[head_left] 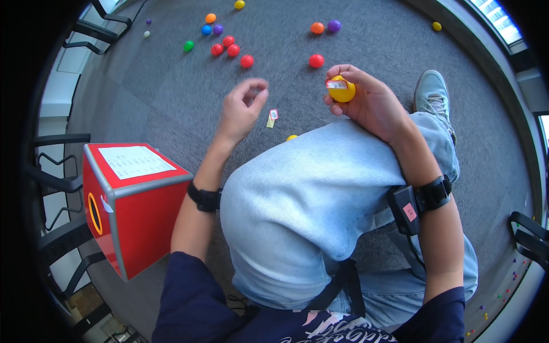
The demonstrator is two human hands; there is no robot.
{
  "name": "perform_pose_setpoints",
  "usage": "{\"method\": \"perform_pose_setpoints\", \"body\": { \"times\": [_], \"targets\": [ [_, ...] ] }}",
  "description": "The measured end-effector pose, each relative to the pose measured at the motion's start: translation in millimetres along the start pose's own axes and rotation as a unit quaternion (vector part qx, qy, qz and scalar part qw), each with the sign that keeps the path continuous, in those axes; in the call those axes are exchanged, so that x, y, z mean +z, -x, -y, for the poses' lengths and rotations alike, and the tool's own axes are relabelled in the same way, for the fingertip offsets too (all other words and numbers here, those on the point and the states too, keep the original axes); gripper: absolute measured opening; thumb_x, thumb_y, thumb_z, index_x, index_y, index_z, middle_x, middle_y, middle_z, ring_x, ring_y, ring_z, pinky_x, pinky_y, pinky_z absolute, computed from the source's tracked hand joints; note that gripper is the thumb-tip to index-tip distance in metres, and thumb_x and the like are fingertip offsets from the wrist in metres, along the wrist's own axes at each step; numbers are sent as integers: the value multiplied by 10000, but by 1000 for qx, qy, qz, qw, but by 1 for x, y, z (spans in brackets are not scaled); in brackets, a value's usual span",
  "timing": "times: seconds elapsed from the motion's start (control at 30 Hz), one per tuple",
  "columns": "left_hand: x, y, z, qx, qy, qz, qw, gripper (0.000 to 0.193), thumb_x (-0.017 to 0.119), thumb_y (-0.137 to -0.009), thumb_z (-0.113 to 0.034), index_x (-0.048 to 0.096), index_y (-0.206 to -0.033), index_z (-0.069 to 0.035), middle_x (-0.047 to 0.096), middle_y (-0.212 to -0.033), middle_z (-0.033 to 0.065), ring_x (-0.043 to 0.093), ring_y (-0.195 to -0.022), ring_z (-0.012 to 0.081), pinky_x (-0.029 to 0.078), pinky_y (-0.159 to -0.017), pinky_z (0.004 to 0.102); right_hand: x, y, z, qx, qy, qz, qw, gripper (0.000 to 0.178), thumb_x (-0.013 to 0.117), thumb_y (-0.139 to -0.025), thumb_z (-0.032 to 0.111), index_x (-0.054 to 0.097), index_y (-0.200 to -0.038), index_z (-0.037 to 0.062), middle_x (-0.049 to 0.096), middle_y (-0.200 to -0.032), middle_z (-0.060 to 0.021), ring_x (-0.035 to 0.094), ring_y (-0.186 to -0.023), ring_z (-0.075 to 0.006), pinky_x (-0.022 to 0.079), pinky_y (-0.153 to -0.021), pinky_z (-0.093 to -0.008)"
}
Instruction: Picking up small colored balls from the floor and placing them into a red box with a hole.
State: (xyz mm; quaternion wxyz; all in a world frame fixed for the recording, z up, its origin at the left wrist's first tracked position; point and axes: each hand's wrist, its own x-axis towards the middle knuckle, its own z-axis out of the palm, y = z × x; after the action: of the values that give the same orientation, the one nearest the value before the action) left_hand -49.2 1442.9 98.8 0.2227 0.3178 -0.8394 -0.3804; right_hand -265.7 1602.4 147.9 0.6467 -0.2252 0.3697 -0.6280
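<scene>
A yellow plastic ball (345,94) rests in my right hand (374,102), whose fingers and thumb curl around it. On the ball's upper side is a small white label (337,84) with a red edge. My left hand (241,110) hovers over the carpet to the left of the ball, apart from it. Its fingers bend toward the thumb, but motion blurs the tips, and I see nothing between them. On the carpet just right of that hand lie a small red-edged white label (273,114) and a yellow paper slip (270,123).
A red box (146,220) with grey edges and a round yellow-rimmed hole stands at left, a paper sheet (136,162) on top. Several coloured balls, including a red ball (247,61), lie ahead. Another yellow ball (292,137) shows partly beyond my knee. Black chair legs (60,139) line the left.
</scene>
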Motion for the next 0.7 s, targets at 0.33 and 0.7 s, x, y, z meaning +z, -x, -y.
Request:
{"method": "perform_pose_setpoints", "body": {
  "times": [0.33,0.7],
  "targets": [
    [-11,-27,-93,317,-78,107,939,282,661,-835,-111,629,-1114,-83,659,-1052,69,623,-825,167,495,-725,291,5,1,-5,-8,1,36,999,340,386,-987,259,509,-1135,-21,530,-985,-120,557,-848,-179,472,-738,-280],
    [-12,-21,-93,284,-39,56,956,140,659,-841,-86,697,-970,-45,690,-810,79,643,-694,132,498,-589,231,7,3,3,-26,74,11,997,506,412,-983,421,503,-1160,-44,593,-953,-149,623,-787,-144,526,-689,-212]
  ]
}}
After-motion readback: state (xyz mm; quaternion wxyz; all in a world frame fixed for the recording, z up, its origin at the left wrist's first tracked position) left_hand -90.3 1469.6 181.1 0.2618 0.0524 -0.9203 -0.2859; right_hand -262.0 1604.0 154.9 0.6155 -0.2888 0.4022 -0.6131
